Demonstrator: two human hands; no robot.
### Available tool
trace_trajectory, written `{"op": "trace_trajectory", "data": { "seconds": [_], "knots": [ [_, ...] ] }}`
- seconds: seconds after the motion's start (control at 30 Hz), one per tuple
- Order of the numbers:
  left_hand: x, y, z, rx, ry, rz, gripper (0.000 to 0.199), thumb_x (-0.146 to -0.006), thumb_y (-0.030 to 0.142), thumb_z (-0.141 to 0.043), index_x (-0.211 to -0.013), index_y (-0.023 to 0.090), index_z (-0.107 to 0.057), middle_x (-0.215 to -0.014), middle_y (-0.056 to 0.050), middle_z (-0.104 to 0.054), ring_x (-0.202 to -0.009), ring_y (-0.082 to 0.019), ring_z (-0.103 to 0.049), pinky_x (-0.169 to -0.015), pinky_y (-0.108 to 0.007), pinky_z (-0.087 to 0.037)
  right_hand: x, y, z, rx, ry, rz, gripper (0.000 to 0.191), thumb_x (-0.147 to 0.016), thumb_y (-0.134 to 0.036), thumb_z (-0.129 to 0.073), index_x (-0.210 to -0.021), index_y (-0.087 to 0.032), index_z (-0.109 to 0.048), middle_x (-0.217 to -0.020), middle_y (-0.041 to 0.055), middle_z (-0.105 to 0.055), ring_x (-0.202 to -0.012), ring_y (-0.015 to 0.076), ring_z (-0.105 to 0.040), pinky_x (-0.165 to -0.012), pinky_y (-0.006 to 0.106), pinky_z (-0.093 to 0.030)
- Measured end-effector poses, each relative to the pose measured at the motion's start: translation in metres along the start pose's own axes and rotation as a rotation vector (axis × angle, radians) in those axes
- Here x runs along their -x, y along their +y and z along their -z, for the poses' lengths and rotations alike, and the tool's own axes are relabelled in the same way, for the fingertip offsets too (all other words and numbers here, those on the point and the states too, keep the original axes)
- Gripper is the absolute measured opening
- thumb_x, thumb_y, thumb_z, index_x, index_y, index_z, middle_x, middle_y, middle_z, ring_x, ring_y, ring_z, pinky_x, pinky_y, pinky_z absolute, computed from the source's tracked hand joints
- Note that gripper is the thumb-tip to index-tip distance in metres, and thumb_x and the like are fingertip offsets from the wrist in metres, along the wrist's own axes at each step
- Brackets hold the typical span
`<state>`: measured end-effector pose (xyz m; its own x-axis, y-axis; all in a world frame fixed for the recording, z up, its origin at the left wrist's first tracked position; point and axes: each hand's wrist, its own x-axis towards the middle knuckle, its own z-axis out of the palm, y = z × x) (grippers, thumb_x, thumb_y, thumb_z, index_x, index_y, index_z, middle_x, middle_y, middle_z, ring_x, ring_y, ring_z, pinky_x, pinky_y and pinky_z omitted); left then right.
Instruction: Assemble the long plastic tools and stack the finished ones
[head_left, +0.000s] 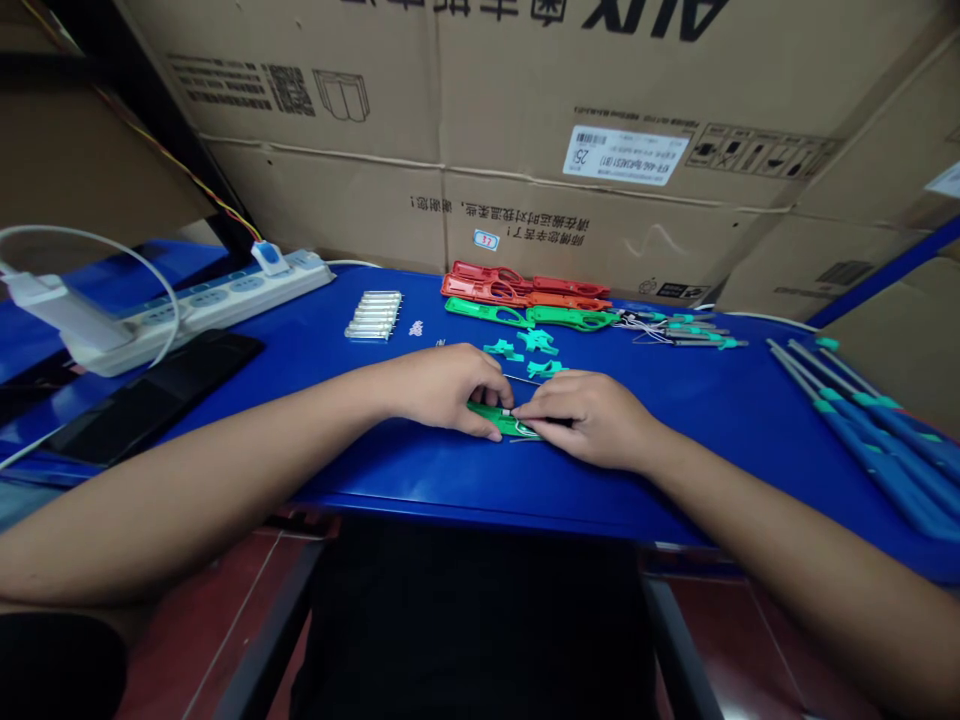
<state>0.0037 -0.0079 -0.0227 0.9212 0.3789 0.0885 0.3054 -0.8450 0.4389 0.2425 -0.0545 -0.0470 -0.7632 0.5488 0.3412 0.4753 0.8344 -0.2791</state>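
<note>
My left hand (442, 388) and my right hand (589, 420) meet at the middle of the blue table (420, 470), both pressing on a flat green plastic piece (487, 417). The fingers partly hide it. A small metal part (508, 412) and thin wire (525, 438) show at its right end, under my right fingertips. Just above my hands lie small teal plastic pieces (523, 345). Farther back are red and orange scissor-shaped plastic frames (517, 286) and green ones (529, 316). A row of slim metal cylinders (373, 316) lies to the left.
A white power strip (217, 300) with a plugged-in adapter and cable sits at the left, beside a black flat slab (154, 395). Long blue-and-teal rods (870, 430) lie at the right, with wired metal parts (675, 330) behind. Cardboard boxes stand behind the table.
</note>
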Motion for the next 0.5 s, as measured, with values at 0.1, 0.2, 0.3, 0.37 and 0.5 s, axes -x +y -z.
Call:
{"op": "trace_trajectory", "data": {
  "seconds": [0.1,0.2,0.3,0.37,0.5],
  "knots": [
    [0.0,0.0,0.0,-0.006,-0.011,-0.002,0.032,-0.078,0.035,-0.079,-0.105,0.017,-0.074,-0.086,-0.004,-0.07,-0.076,-0.014,-0.064,-0.07,-0.025,-0.048,0.0,0.0,-0.001,0.012,-0.003,0.004,0.02,-0.094,-0.021,-0.06,-0.103,-0.022,-0.077,-0.092,0.0035,-0.077,-0.083,0.017,-0.067,-0.078,0.032,-0.05],
    [-0.001,-0.001,-0.001,0.0,-0.019,0.006,0.033,-0.078,0.034,-0.079,-0.105,0.016,-0.074,-0.086,-0.004,-0.07,-0.077,-0.014,-0.063,-0.07,-0.024,-0.048,0.0,0.001,-0.002,0.025,-0.005,0.0,0.021,-0.094,-0.02,-0.059,-0.103,-0.021,-0.078,-0.09,0.0039,-0.075,-0.079,0.0166,-0.064,-0.074,0.031,-0.048],
    [-0.001,-0.002,-0.001,0.043,-0.023,0.024,0.034,-0.078,0.034,-0.08,-0.106,0.016,-0.073,-0.087,-0.004,-0.069,-0.078,-0.014,-0.063,-0.071,-0.024,-0.049,-0.001,-0.001,-0.001,0.048,-0.024,0.0,0.023,-0.094,-0.022,-0.058,-0.105,-0.022,-0.078,-0.088,0.0046,-0.073,-0.079,0.0179,-0.06,-0.072,0.032,-0.046],
    [-0.001,-0.004,-0.002,0.079,-0.023,0.041,0.034,-0.078,0.034,-0.079,-0.106,0.017,-0.073,-0.088,-0.004,-0.069,-0.078,-0.014,-0.064,-0.071,-0.024,-0.05,-0.001,-0.003,0.002,0.053,-0.042,-0.014,0.023,-0.094,-0.023,-0.058,-0.106,-0.024,-0.078,-0.09,0.0055,-0.071,-0.082,0.0189,-0.058,-0.072,0.032,-0.045],
    [-0.002,-0.004,-0.005,0.132,-0.006,0.082,0.024,-0.088,0.034,-0.068,-0.104,0.017,-0.074,-0.087,-0.004,-0.071,-0.075,-0.013,-0.064,-0.069,-0.024,-0.049,0.0,-0.009,0.009,0.032,-0.111,-0.062,0.027,-0.095,-0.024,-0.055,-0.113,-0.025,-0.076,-0.093,0.0063,-0.065,-0.085,0.0192,-0.056,-0.075,0.034,-0.045]
  ]
}}
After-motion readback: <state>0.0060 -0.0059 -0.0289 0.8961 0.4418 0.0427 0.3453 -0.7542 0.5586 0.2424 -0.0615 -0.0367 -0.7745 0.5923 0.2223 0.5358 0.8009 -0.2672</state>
